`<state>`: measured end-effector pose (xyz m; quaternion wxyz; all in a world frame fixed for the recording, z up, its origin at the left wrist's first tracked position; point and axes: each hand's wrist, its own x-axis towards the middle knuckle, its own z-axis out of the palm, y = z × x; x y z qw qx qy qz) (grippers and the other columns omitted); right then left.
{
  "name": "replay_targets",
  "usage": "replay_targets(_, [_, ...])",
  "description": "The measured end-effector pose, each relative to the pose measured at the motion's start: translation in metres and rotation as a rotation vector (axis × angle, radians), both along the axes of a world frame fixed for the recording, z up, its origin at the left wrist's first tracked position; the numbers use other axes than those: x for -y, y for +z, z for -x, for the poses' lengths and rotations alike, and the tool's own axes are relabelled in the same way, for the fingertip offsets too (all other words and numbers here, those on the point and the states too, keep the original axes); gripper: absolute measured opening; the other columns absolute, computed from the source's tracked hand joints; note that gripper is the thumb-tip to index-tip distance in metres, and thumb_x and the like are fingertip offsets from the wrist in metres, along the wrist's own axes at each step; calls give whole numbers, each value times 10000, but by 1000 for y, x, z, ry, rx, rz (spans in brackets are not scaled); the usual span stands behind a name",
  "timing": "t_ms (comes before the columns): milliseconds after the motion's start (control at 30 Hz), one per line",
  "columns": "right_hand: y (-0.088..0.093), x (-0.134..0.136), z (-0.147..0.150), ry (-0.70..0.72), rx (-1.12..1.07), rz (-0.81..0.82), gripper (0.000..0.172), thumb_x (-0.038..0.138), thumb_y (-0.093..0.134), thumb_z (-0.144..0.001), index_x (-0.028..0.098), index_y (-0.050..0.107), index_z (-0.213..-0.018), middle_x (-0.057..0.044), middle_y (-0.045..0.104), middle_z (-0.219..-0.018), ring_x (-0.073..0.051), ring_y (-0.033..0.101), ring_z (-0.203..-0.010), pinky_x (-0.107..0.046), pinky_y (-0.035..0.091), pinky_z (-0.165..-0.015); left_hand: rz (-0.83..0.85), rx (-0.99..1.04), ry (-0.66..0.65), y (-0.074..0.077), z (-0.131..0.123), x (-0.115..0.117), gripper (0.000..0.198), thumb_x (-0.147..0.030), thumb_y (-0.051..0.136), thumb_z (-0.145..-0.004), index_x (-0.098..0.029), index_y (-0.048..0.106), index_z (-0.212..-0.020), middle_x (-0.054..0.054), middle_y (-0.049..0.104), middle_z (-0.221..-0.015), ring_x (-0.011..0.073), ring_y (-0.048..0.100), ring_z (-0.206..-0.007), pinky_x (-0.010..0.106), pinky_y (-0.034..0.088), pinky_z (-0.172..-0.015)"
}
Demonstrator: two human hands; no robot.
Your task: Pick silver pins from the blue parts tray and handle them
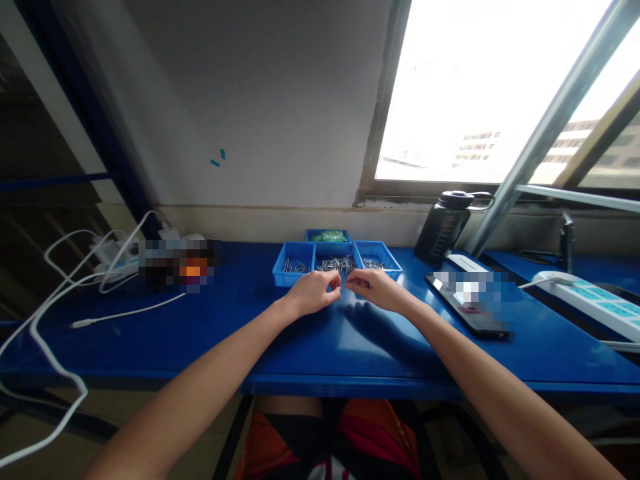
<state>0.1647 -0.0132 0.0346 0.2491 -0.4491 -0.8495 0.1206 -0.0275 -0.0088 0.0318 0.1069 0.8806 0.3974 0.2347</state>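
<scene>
My left hand [314,293] and my right hand [375,289] face each other just above the near edge of the blue bins, a small gap between their fingertips. Both have thumb and fingers drawn together in a pinch; anything in them is too small to make out. Behind them stand a left blue bin [279,272], a middle blue bin [333,249] and a right blue bin [393,261]. Thin metal pieces [337,263], resembling screws or nails, lie in all three. My hands partly cover the bins' front. A further blue bin [309,236] at the back holds a green bag [327,236].
The blue table [240,333] runs along the wall. To the right are a phone-like flat device [467,307], a black bottle [443,227] and a white power strip [595,300]. White cables [53,347] and a blurred-out object [185,265] lie at left.
</scene>
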Motion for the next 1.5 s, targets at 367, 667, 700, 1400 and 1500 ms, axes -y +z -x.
replay_targets(367, [-1, 0, -1, 34, 33, -10, 190, 308, 487, -831, 184, 631, -819, -3, 620, -652, -97, 520, -566, -190, 348, -530, -12, -36, -24, -1, 0, -1, 157, -303, 468, -796, -204, 579, -850, 2, 646, -824, 150, 581, -707, 218, 394, -573])
replay_targets(667, [-2, -2, -2, 44, 38, -32, 203, 308, 476, -837, 179, 633, -824, -12, 620, -659, -108, 531, -582, -200, 360, -545, -7, -78, -25, -4, 2, -4, 196, -326, 461, -809, -208, 609, -861, 10, 645, -812, 167, 588, -725, 238, 415, -614])
replay_targets(700, [-2, -2, -3, 46, 39, -26, 201, 306, 476, -836, 180, 633, -827, -14, 623, -667, -110, 535, -588, -200, 362, -547, -13, -76, -23, -4, 1, -4, 197, -326, 460, -809, -207, 609, -853, 12, 642, -809, 166, 586, -724, 236, 414, -611])
replay_targets(1400, [-3, -2, -3, 73, 43, 69, 228, 309, 480, -824, 179, 632, -933, -22, 625, -686, -109, 534, -580, -205, 370, -543, 4, 9, 3, 1, -1, 2, 144, -276, 505, -757, -190, 572, -851, 6, 623, -760, 149, 585, -713, 223, 430, -626])
replay_targets(1500, [-2, -1, -3, 58, 21, 67, 240, 330, 485, -821, 179, 631, -936, -15, 616, -661, -103, 520, -556, -204, 369, -532, 9, -35, 31, 0, 0, 0, 157, -306, 482, -778, -197, 572, -845, 6, 635, -768, 146, 582, -668, 219, 402, -570])
